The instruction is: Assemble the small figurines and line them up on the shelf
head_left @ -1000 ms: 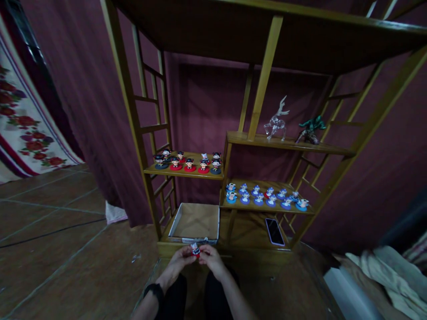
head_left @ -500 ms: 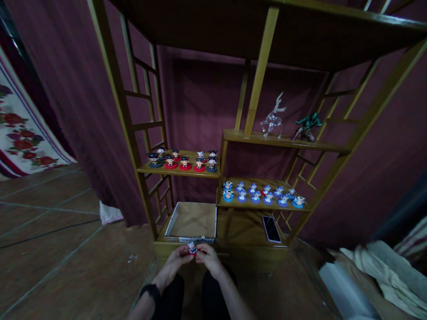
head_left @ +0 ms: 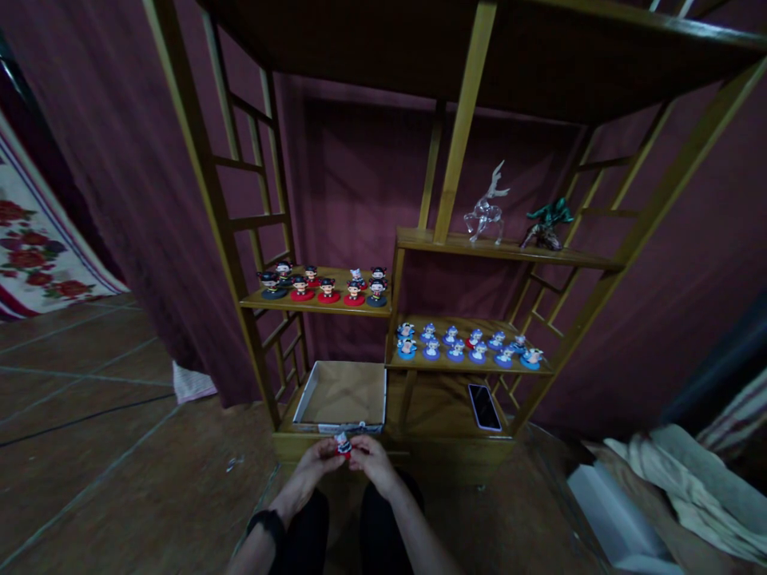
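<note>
A small figurine (head_left: 343,445) with a white head and a red base is held between my two hands, just in front of the shelf unit's lower edge. My left hand (head_left: 319,461) grips it from the left, fingers closed on its side. From the right, my right hand (head_left: 368,458) pinches the same figurine. Right behind the hands stands a shallow cardboard box (head_left: 344,393), its inside bare. On the left shelf (head_left: 281,305) are several dark-haired figurines (head_left: 328,289) on red or dark bases, with one white-headed figurine (head_left: 355,276) among them.
The lower right shelf (head_left: 413,367) carries two rows of blue and purple figurines (head_left: 455,349). Below it lies a phone (head_left: 484,406). Higher up stand a clear deer ornament (head_left: 485,214) and a green-brown figure (head_left: 546,225). A white box (head_left: 617,511) and cloth (head_left: 671,471) lie on the right.
The view has shifted slightly, so the shelf appears a little further left. Both hands keep hold of the figurine, with barely any movement.
</note>
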Tool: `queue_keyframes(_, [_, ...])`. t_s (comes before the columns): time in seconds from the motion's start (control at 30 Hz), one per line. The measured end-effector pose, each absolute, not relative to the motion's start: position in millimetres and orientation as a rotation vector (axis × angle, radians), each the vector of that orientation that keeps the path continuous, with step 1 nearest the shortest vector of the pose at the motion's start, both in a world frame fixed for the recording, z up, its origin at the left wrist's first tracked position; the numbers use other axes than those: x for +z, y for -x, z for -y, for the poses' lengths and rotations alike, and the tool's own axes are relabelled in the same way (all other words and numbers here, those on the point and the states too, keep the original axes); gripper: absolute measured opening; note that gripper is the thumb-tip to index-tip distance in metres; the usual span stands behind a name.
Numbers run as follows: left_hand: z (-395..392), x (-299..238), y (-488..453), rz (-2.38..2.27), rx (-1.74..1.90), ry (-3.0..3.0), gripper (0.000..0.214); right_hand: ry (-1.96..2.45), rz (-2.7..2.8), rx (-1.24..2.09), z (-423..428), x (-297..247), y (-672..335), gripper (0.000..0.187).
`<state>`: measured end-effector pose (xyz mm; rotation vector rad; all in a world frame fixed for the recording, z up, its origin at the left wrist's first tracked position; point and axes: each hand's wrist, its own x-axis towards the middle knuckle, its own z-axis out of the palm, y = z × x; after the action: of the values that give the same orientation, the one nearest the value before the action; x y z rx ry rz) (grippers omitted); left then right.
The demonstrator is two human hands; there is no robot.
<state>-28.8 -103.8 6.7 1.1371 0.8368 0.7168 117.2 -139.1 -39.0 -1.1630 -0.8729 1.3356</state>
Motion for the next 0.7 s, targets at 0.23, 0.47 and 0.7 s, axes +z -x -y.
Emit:
queue_keyframes(0.23, [104,8,28,-0.837,0.705,-1.154,0.041,1.153,0.872,1.336,141,-35,-116,0.041])
queue_keyframes(0.47, [106,9,26,-0.852,0.715,-1.148,0.039,1.149,0.852,1.322,142,-32,-117,0.040])
queue_keyframes(0.7, [106,8,25,-0.873,0.716,-1.158,0.038,1.158,0.846,1.317,145,-28,-117,0.038])
